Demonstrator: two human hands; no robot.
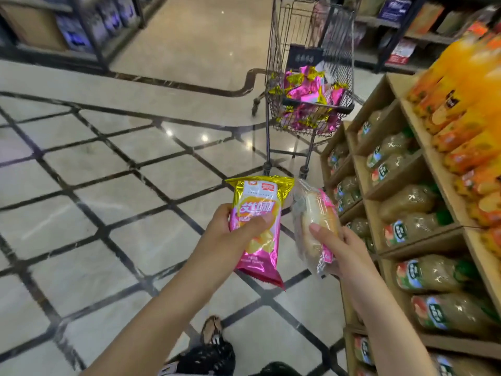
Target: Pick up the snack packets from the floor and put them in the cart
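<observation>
The left hand (230, 234) grips a pink-and-gold snack packet (254, 229) around its middle, thumb across the printed front and fingers curled behind. The right hand (341, 248) pinches a clear-wrapped bun packet (311, 213) with pink trim, thumb pressed on the front and fingers hidden behind the wrapper. Both packets are upright, side by side and just apart, held in the air above the tiled floor (108, 185).

At about twelve o'clock from the hands, well apart from them, stands the wire shopping cart (349, 50). Its upper basket holds a heap of pink and gold packets (311, 88), and more of the same lie in its lower tray (306, 120). At three o'clock runs a wooden shelf (423, 164) stocked with juice bottles (433, 272). At six o'clock a sandalled foot (214, 329) shows between the forearms.

By the look of it, the task is well along: many packets are in the cart, and these two are lifted but not yet delivered. What remains is to carry them forward and drop them into the basket. The visible floor shows no loose packets, though anything behind or beside the person cannot be judged.
</observation>
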